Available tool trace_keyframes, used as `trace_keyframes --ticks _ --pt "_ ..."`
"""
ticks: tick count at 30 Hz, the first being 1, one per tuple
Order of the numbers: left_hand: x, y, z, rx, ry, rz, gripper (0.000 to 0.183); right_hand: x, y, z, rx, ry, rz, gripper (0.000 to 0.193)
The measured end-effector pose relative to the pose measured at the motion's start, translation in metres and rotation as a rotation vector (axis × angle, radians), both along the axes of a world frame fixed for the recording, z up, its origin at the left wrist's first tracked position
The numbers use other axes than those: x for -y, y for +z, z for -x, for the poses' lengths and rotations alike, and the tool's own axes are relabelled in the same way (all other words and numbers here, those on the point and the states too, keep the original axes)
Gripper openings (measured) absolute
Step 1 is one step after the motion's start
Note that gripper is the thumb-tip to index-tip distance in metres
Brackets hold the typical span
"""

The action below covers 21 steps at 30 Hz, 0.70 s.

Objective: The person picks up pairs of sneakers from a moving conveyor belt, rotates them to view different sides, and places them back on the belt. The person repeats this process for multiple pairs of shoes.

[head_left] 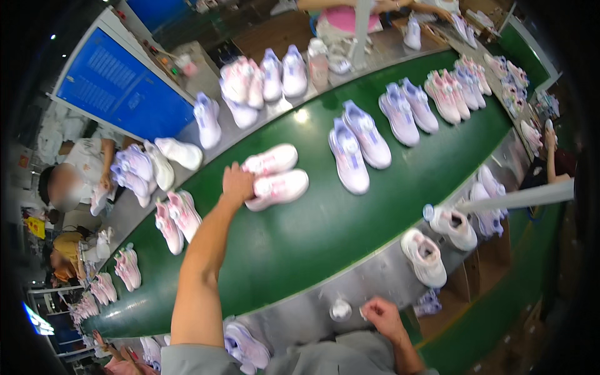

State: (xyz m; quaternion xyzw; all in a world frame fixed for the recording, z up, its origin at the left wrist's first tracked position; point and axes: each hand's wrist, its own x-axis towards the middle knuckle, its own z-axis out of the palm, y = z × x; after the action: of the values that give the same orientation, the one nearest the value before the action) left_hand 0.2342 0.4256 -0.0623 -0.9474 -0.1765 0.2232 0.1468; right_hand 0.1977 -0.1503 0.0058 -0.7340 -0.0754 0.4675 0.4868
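A pair of pink-and-white shoes point(281, 187) on the green belt point(281, 256), side by side, toes to the right. At the heels, touching: the left hand point(238, 184), back up, fingers partly hidden; cannot tell whether loose or holding tight. To the right of this pair: a pair of pale purple shoes point(350, 167), toes toward the near side. Farther right on the belt: more purple and pink shoes point(447, 103). To the left: two pink shoes point(186, 219). Low down, over the gray metal worktop point(369, 275): the right hand point(384, 317), fingers pinched on a small white thing point(364, 312). Just left of that: a round whitish thing point(340, 310), hard to make out. Right, on the same worktop: white shoes point(426, 262), pink inside. Across the belt: a pinkish bottle point(318, 64). Farther left: a big blue board point(125, 87).
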Motion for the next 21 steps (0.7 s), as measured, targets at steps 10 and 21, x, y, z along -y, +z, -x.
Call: trace_keyframes --ticks 10,21 --pt "0.167 0.006 0.115 0.329 0.202 0.146 0.018 -0.042 -0.004 0.049 0.917 0.338 -0.103 0.008" --pt "0.218 0.01 0.165 0.376 0.633 0.405 0.025 -0.053 -0.047 0.075 1.126 0.819 0.193 0.007"
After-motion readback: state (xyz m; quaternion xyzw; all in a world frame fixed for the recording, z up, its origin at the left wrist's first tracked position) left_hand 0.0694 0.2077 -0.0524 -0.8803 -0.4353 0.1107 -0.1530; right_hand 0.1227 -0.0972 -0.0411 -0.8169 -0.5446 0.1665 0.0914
